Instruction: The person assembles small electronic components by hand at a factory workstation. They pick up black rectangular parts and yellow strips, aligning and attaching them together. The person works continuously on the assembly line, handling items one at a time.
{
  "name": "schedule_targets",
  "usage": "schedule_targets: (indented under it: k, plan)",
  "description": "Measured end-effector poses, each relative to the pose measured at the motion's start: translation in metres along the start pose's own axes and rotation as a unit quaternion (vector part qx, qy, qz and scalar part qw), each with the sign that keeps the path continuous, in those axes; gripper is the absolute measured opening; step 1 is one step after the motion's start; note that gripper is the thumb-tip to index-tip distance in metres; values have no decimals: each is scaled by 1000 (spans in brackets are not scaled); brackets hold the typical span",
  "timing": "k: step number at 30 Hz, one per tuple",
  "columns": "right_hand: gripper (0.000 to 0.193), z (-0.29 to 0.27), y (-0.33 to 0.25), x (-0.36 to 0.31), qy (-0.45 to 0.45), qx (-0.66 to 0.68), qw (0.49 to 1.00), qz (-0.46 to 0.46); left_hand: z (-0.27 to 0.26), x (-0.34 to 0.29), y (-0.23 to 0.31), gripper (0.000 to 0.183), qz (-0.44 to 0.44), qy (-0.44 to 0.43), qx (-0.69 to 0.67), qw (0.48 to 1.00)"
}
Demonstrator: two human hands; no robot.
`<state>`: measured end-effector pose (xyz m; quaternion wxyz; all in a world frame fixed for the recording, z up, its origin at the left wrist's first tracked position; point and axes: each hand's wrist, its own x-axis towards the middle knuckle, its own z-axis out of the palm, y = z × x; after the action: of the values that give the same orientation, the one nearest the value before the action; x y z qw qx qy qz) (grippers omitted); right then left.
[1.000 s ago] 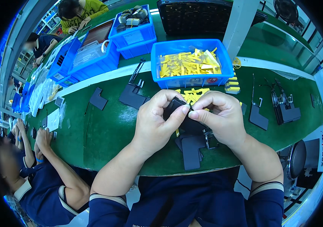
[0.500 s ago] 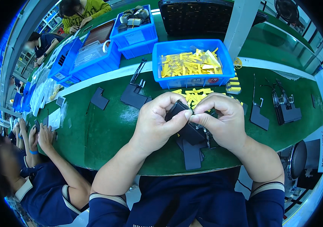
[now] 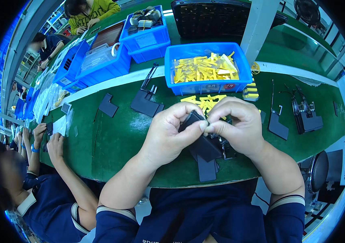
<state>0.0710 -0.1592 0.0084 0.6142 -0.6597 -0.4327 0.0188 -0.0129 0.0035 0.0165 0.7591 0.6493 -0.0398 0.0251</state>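
My left hand point(image 3: 165, 135) is closed round a black L-shaped part point(image 3: 209, 149), which it holds tilted above the green table. The left thumb presses near the part's upper end. Beside that thumb, the fingers of my right hand point(image 3: 239, 127) are pinched together at the part's edge. What they grip is too small to make out. Thin metal pieces and cables point(image 3: 226, 146) show below the right hand. Under the held part lie several flat dark panels point(image 3: 207, 172). Loose yellow strips point(image 3: 209, 101) lie just beyond my hands.
A blue bin point(image 3: 170, 87) of yellow strips stands ahead. Left of it lie dark L-shaped parts point(image 3: 144, 103); more cabled parts point(image 3: 278, 127) are at the right. Other blue bins point(image 3: 109, 69) line the far left. A co-worker's hand point(image 3: 55, 146) is at the left table edge.
My hands stay almost in place, still together at the black part. At the left, the co-worker's hands have moved apart, one lifting a small dark piece.
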Motion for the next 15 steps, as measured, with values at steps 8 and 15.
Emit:
schedule_targets:
  k: [8, 15]
  plan:
    - [20, 4, 7, 4, 23, 87, 995, 53, -2, 5, -9, 38, 165, 90, 366, 911]
    - [12, 6, 12, 0, 21, 22, 996, 81, 4, 8, -19, 49, 247, 71, 499, 828]
